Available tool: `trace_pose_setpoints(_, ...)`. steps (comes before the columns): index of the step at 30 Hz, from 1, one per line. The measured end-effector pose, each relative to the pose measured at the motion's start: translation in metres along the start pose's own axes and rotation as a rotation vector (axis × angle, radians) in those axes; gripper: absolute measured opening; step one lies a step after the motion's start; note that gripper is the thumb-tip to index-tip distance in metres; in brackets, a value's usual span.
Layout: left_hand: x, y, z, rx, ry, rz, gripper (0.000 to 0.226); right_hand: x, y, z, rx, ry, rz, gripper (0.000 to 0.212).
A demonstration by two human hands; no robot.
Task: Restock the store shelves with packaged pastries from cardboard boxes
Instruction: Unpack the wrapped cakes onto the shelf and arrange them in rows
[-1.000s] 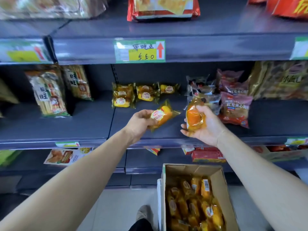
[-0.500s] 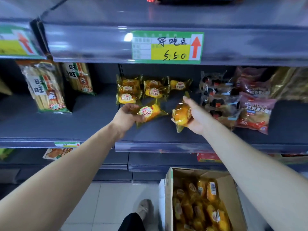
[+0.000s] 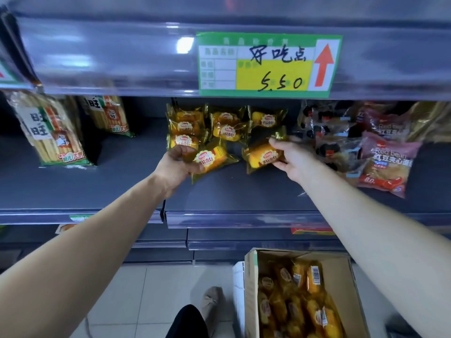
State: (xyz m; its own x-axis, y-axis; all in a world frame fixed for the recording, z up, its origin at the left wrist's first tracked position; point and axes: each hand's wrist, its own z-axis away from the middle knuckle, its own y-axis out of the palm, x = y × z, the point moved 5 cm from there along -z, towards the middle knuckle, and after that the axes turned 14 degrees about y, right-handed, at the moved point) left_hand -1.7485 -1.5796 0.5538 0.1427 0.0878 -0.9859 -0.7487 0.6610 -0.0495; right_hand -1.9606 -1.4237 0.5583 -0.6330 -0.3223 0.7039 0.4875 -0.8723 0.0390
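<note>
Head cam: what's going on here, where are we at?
A person is restocking. The left hand grips a pastry pack and the right hand grips a second pack, both over the shelf, just in front of the row of packs already placed at the back. Whether either pack touches the shelf is unclear. The cardboard box on the floor below holds many more.

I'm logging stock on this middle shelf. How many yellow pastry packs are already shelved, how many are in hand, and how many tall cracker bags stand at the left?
Shelved yellow pastry packs: 6, by visible labels
Held yellow pastry packs: 2, one each in left hand and right hand
Tall cracker bags: 2
Total: 10
</note>
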Motion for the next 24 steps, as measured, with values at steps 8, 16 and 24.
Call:
trace_pose_setpoints(8, -0.001, -0.002, -0.011, 0.019, 0.008, -0.075, 0.036, 0.029, -0.007, -0.015, -0.583, -0.247, 0.543, 0.040)
trace_pose_setpoints(16, -0.001, 0.005, -0.016, 0.084, 0.023, -0.151, 0.033, 0.044, 0.004, -0.043, -0.601, -0.174, 0.452, 0.045)
trace_pose_setpoints(24, 0.005, 0.010, -0.020, 0.117, 0.019, -0.175, 0.034, 0.031, 0.011, -0.076, -0.305, -0.141, -0.475, 0.033)
